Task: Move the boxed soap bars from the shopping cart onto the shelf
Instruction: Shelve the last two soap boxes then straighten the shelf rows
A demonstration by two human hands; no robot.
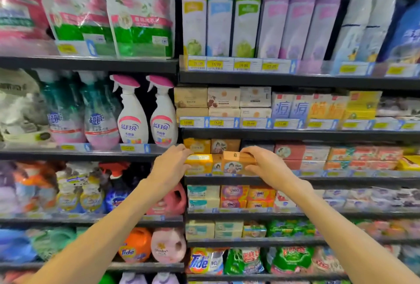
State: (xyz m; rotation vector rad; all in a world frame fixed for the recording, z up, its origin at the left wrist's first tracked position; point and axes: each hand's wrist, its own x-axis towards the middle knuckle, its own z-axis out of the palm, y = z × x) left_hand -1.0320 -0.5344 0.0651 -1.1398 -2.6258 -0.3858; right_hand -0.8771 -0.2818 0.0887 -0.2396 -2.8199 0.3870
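At the front lip of the middle soap shelf [254, 180]: tan soap box [236, 163] sits tilted, printed face toward camera, in the slot just right of the yellow soap box [198, 163]. Right hand [267, 166] is closed on it, fingers over the top right corner, thumb side hidden, so pinch points unclear. Looks like it's being angled in, probably to line up with the matching tan box [225, 145] in the row behind. Left hand [171, 166] rests on the yellow box's left end, fingers curled at its top edge; can't tell if it's actually gripping or just bracing. My read: it holds the neighbour steady so the incoming box doesn't shove it sideways. Red boxes [289, 152] sit further right on the same shelf, apart from the action. Spray bottles [147, 111] up left, irrelevant. Shopping cart not in view, so can't judge how many boxes remain.
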